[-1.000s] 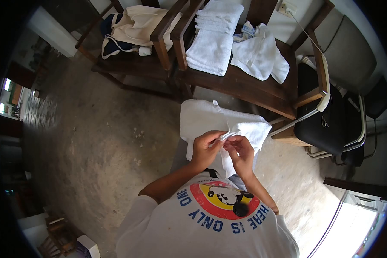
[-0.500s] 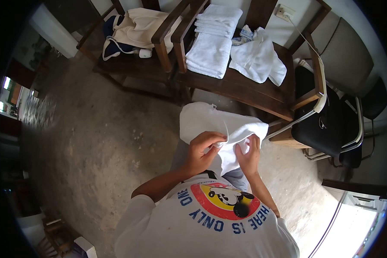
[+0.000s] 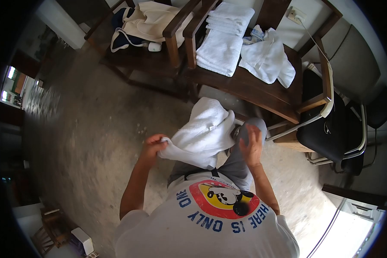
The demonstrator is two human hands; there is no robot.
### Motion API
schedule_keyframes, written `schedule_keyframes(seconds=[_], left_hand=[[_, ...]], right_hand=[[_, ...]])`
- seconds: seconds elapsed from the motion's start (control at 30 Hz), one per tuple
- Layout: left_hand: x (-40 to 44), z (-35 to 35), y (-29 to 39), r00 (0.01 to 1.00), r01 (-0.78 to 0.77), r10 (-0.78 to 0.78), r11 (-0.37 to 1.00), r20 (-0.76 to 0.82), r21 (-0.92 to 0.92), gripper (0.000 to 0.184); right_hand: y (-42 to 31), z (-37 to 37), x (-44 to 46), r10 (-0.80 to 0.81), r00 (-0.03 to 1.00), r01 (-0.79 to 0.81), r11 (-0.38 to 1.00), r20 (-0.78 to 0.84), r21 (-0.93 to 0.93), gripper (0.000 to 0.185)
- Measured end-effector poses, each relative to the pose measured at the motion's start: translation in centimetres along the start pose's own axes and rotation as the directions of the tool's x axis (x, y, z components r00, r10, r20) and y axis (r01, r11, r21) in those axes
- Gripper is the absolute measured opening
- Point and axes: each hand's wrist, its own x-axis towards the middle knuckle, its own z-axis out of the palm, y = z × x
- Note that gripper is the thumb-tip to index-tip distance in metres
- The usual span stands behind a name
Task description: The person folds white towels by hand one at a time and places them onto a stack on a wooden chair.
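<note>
You wear a pale short-sleeved T-shirt [image 3: 176, 232] with blue block lettering [image 3: 210, 221] around a red-bordered yellow oval [image 3: 206, 204] framing a black-and-white cartoon mouse [image 3: 228, 195]; your trousers [image 3: 237, 165] are grey, with something black at the waist.

The towel [image 3: 204, 129] is soft, fuzzy cloth. The bench [image 3: 245, 92] is smooth brown wood. The floor [image 3: 86, 142] looks hard and blotchy.

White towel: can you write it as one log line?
left hand: gripping rumpled towel | right hand: open, empty | folded towels: on wooden chair
</note>
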Motion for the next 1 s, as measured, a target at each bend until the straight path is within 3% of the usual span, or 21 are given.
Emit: schedule_keyframes(seconds=[0.17,0.2,0.33,0.47,0.57,0.77,0.87,0.97,1.0], left_hand=[[-0.1,-4.8,-1.4,0.97,-0.023,-0.029,0.977,-0.242,-0.21,0.015],[-0.1,-5.9,-1.7,0.96,-0.047,-0.026,0.967,-0.278,-0.251,0.015],[-1.0,-7.8,-1.5,0.925,-0.101,-0.024,0.947,-0.38,-0.304,0.018],[-1.1,-8.9,-2.4,0.92,-0.073,-0.047,0.954,-0.389,-0.289,0.018],[-1.2,-8.7,-3.0,0.915,-0.087,-0.033,0.957,-0.402,-0.277,0.018],[-0.9,-8.1,-2.9,0.913,-0.097,-0.013,0.964,-0.409,-0.246,0.016],[-0.6,-8.0,-3.0,0.904,-0.088,-0.027,0.965,-0.427,-0.247,0.016],[-0.4,-7.8,-2.5,0.897,-0.088,-0.029,0.966,-0.442,-0.242,0.016],[-0.3,-7.7,-2.4,0.895,-0.089,-0.032,0.965,-0.445,-0.247,0.016]], right_hand=[[-2.4,2.8,-1.1,-0.065,0.961,0.021,0.986,0.268,0.164,0.048],[-2.8,3.2,-1.0,0.023,0.968,-0.089,0.962,0.25,0.26,0.04],[-3.1,4.6,2.0,-0.103,0.994,0.097,0.977,0.024,0.188,0.03],[-3.6,6.6,4.8,-0.226,0.974,0.219,0.949,0.008,0.225,0.023],[-2.6,8.3,6.3,-0.322,0.931,0.275,0.929,0.174,0.246,0.024],[-2.7,7.9,8.1,-0.363,0.884,0.312,0.928,0.294,0.204,0.022],[-2.5,7.7,8.4,-0.448,0.846,0.418,0.894,0.289,0.162,0.021],[-4.6,5.4,8.8,-0.308,0.95,0.274,0.907,0.059,0.319,0.02],[-5.5,4.1,8.9,-0.304,0.952,0.296,0.899,-0.026,0.324,0.02]])
